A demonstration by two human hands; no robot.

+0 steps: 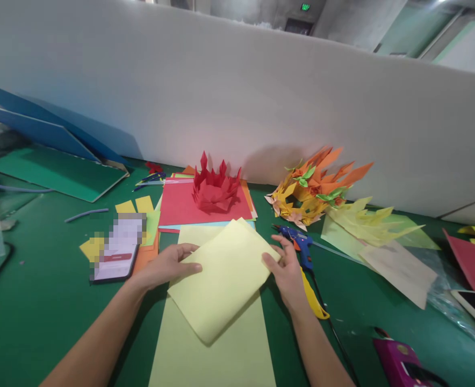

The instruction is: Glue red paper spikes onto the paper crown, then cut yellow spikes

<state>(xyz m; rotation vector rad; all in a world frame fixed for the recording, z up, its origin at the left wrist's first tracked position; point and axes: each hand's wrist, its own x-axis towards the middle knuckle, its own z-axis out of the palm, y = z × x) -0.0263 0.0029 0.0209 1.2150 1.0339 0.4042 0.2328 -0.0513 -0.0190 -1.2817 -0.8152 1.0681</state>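
Both hands are gripping a folded yellow sheet (pixel 221 279): the left hand (pixel 165 266) is pinching its left edge, the right hand (pixel 288 269) its right corner, beside a glue gun (pixel 297 242).

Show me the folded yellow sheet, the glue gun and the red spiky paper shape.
folded yellow sheet (pixel 225 279): head view, middle of its top face.
glue gun (pixel 300 243): head view, blue body.
red spiky paper shape (pixel 215 188): head view, its centre.

Paper-craft workbench: green table (pixel 40 301), coloured sheets (pixel 189 207), glue gun (pixel 297 242), white partition (pixel 237 107).
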